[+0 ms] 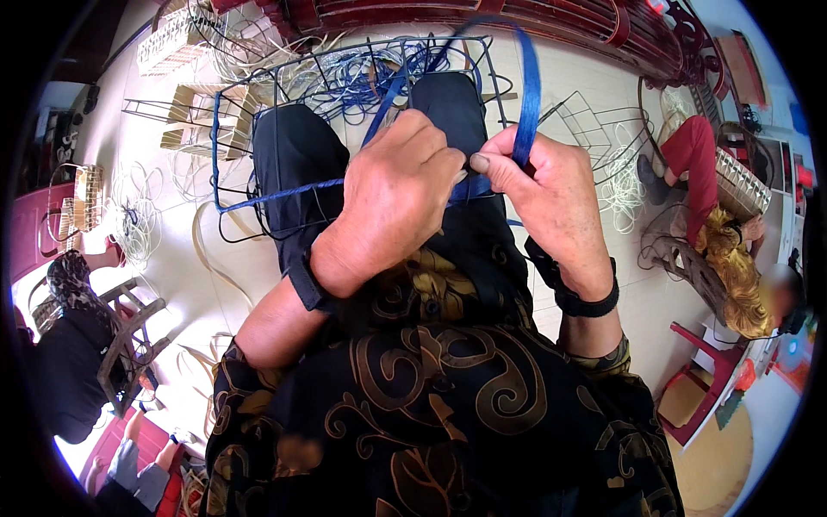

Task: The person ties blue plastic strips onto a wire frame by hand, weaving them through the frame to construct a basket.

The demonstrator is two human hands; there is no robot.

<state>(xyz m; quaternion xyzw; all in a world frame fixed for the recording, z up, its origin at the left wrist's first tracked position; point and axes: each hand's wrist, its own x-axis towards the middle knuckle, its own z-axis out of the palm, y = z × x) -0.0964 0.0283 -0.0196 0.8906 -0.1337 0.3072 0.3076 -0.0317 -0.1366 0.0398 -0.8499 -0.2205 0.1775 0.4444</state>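
A black wire basket frame [276, 82] rests across my knees, and part of its rim is wrapped in blue strip [295, 189]. Over the near rim my left hand [392, 198] is closed, its knuckles up; its fingertips and whatever they pinch are mostly hidden. Close beside it, my right hand [551, 194] pinches a flat, shiny blue strap [530, 95] between thumb and fingers. The strap rises from this hand and loops over toward the far side of the frame. Both thumbs nearly meet above the rim.
Beyond my knees lies a tangle of blue strips [345, 86]. Pale woven baskets [202, 108] stand at the far left, and loose pale strips [133, 211] are heaped on the floor. Another wire frame [590, 125] lies at the right. People sit on both sides, one in red trousers [689, 164].
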